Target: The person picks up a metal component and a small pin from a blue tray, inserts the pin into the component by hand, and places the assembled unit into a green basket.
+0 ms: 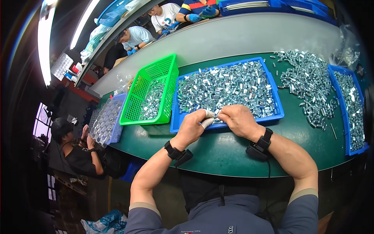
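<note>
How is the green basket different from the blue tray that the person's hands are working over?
The green basket has tall walls of open mesh; the blue tray is shallow, with solid walls. The green basket holds a small heap of silvery metal parts; the blue tray is almost covered by them. The green basket stands apart from the hands; the left hand and right hand meet over the blue tray's near edge. Both are plastic and rest on the green table.

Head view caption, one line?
Both hands, left hand and right hand, pinch small metal parts over a blue tray.
</note>
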`<state>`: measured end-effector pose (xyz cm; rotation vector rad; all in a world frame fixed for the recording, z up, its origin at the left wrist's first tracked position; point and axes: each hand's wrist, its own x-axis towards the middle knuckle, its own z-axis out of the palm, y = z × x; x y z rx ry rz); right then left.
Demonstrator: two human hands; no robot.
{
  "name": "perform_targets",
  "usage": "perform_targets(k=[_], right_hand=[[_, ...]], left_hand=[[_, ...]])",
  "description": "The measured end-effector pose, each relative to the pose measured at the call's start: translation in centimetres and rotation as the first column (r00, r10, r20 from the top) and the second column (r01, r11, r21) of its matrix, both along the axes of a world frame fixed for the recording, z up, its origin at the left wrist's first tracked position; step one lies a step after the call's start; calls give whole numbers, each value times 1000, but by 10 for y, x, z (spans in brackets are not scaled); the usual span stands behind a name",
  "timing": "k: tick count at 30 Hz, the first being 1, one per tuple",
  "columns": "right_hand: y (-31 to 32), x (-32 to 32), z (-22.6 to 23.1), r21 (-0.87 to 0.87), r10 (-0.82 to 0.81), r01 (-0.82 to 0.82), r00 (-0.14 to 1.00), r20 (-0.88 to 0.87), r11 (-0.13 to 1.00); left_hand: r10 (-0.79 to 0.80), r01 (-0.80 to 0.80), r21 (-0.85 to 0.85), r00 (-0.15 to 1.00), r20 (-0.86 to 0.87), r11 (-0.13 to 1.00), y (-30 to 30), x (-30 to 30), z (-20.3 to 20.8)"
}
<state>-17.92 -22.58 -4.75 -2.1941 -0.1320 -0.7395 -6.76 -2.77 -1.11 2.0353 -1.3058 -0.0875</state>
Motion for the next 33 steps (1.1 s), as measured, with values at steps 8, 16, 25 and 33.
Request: perform_targets(k=[8, 16, 25, 33], right_hand=[[1, -4, 6, -17, -29, 27, 990, -139, 999], [5, -5, 14, 99, 43, -39, 998, -40, 994], [-1, -4, 9, 195, 72, -49, 991, -116, 980], [3, -6, 10, 104, 48, -50, 999, 20, 993]], left_hand=[[-50, 64, -66, 981, 189, 996, 2, -3, 4], [-69, 101, -121, 968, 242, 987, 3, -1, 6], [-29, 89, -171, 946, 322, 981, 2, -7, 3], [-47, 84, -190, 981, 188, 978, 1, -4, -2]])
